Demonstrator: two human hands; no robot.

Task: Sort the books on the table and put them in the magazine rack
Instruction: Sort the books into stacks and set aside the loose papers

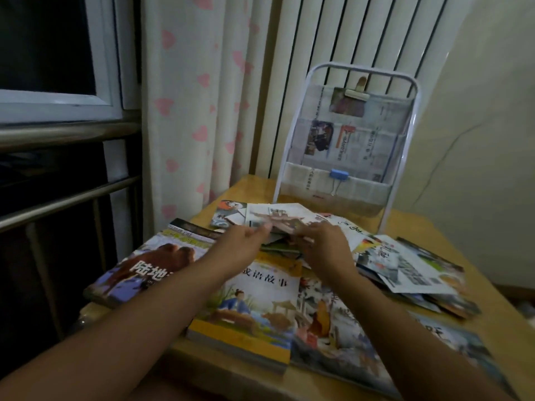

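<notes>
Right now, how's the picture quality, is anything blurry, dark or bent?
Head view: dim overall, darkest at the window; both hands and the booklet they meet at are motion-blurred; the rack and radiator lean from wide-angle distortion; near book titles stay readable.

A home: heart-print curtain (pixel 185 111), radiator (pixel 333 33), window (pixel 58 53).

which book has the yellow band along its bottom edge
The idiom-story book, in the middle nearest the person, between the forearms. The camel book to its left is purple and brown, with no yellow bottom band.
</notes>
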